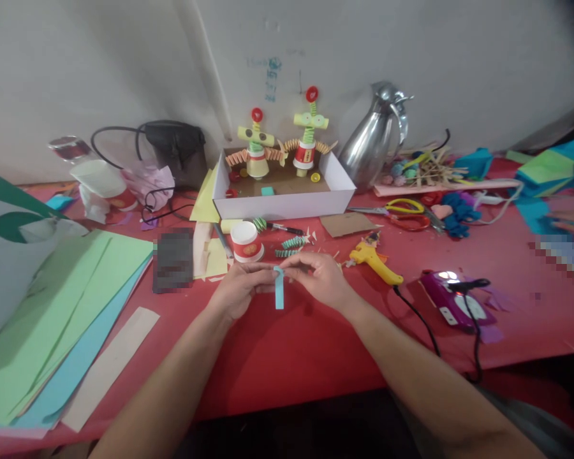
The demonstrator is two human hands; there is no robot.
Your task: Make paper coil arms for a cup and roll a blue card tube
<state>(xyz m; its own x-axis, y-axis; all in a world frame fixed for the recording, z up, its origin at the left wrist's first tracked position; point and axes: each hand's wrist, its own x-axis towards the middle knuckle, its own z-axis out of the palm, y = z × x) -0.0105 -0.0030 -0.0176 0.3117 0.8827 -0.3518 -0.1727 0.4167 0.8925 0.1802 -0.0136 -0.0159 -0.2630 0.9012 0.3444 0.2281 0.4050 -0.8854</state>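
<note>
A red table (277, 357) runs along a pale wall, with a white box (287, 201) of paper figures at upper centre. At centre frame, the left hand (236, 290) and right hand (318, 277) pinch a blue paper strip (279, 290) between them; it hangs vertically below the fingertips, equally near both.

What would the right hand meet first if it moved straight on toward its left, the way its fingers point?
Most likely the left hand: the right hand points at it, both pinching the blue paper strip between them.
</note>
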